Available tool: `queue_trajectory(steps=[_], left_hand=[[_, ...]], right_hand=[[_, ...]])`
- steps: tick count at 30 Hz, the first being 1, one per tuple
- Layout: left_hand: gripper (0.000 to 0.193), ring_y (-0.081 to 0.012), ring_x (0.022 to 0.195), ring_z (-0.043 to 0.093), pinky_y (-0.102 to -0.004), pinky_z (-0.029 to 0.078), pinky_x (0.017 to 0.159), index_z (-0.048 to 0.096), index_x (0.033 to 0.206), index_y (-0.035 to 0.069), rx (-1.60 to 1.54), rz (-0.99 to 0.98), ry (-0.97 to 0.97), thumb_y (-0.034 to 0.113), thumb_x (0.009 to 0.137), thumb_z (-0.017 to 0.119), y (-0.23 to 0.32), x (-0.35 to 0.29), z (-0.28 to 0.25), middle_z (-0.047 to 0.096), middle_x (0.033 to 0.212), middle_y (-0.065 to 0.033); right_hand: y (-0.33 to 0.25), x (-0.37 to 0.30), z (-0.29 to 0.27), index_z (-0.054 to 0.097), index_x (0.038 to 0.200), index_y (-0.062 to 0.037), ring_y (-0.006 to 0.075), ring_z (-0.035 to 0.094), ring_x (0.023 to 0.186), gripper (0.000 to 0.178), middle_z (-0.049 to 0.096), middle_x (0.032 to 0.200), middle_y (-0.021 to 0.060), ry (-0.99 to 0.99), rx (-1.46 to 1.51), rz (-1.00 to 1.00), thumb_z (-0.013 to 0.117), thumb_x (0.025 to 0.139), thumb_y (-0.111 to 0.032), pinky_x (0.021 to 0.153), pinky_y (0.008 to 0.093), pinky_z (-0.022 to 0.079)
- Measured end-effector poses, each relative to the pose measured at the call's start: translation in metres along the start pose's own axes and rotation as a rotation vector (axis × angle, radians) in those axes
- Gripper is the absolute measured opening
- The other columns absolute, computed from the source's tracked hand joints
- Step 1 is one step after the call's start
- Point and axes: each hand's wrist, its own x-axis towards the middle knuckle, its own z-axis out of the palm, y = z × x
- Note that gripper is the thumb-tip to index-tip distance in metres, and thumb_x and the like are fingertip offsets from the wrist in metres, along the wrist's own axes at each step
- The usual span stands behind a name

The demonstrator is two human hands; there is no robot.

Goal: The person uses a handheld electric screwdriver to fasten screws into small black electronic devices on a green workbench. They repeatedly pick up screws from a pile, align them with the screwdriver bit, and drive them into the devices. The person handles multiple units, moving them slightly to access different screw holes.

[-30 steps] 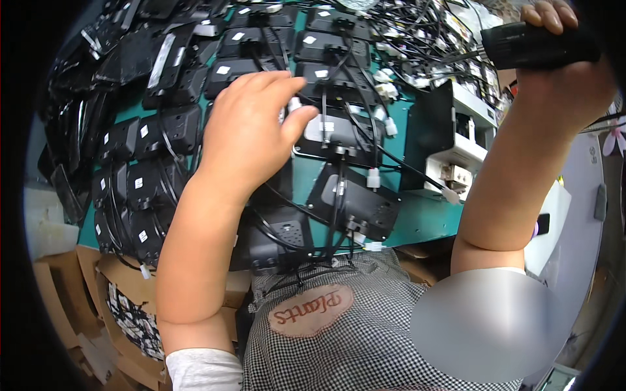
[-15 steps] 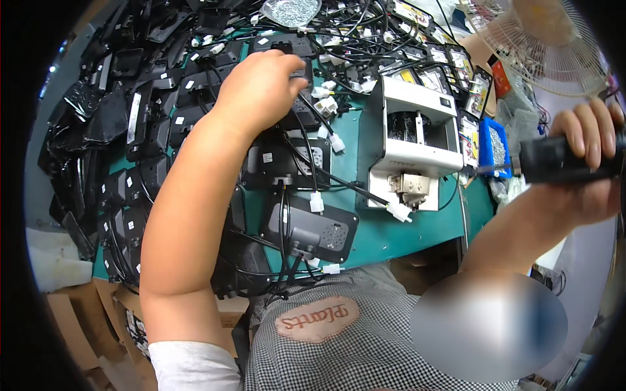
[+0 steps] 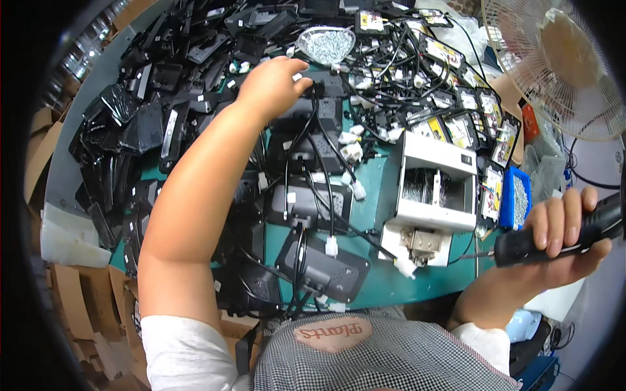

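Beside the white machine [image 3: 450, 217], my right hand [image 3: 555, 225], clenched round the black screwdriver [image 3: 515, 250], had come in, bringing its bit [image 3: 477, 255] close; my left hand [image 3: 274, 86] reached toward a far black housing [image 3: 329, 85], its hold unclear.

driver [image 3: 510, 252], lower right of the frame: black body, silver-grey shaft [image 3: 479, 255].
housings [image 3: 342, 270], centre and left: black to dark grey, with small white labels [image 3: 291, 197].
cables [image 3: 331, 215], centre: black; connectors [image 3: 404, 267]: white.
machine [image 3: 433, 218], right of centre: white front, black left side.
table [image 3: 443, 283], centre: plain green.
boards [image 3: 443, 53], upper right: white and yellow in black surrounds.
dish [image 3: 300, 41], upper centre: pale rim, silvery screws [image 3: 329, 47].
tray [image 3: 506, 199], right: bright blue, silvery screws.
fan [image 3: 567, 52], upper right corner: cream.
apron [image 3: 385, 365], lower centre: fine black-and-white check; patch [image 3: 332, 346] on it: pale pink, red-brown lettering [image 3: 330, 332].
sleeves [image 3: 186, 348], lower edge: pale grey.
boxes [image 3: 91, 300], lower left: brown.
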Motion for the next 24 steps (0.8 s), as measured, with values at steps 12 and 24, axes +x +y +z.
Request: queue_trajectory(steps=[12, 24], left_hand=[[0.041, -0.0308, 0.108, 0.054, -0.0403, 0.044, 0.091, 0.058, 0.117, 0.014, 0.184, -0.066, -0.111, 0.028, 0.079, 0.062, -0.026, 0.153, 0.104, 0.057, 0.115, -0.0139], [0.025, -0.0259, 0.077, 0.063, -0.0355, 0.049, 0.070, 0.065, 0.099, 0.009, -0.261, -0.191, 0.048, 0.024, 0.080, 0.064, -0.045, 0.207, 0.149, 0.066, 0.087, -0.0100]], right_hand=[[0.024, -0.010, -0.065, 0.034, 0.104, -0.0045, 0.0173, 0.051, 0.050, 0.040, 0.048, 0.068, 0.0070, 0.176, 0.108, 0.009, 0.060, 0.088, -0.030, 0.047, 0.0312, 0.044], [0.026, -0.005, -0.077, 0.035, 0.097, -0.0039, 0.0138, 0.047, 0.042, 0.033, 0.046, 0.062, 0.0069, 0.214, 0.100, -0.025, 0.062, 0.086, -0.018, 0.036, 0.0255, 0.043]])
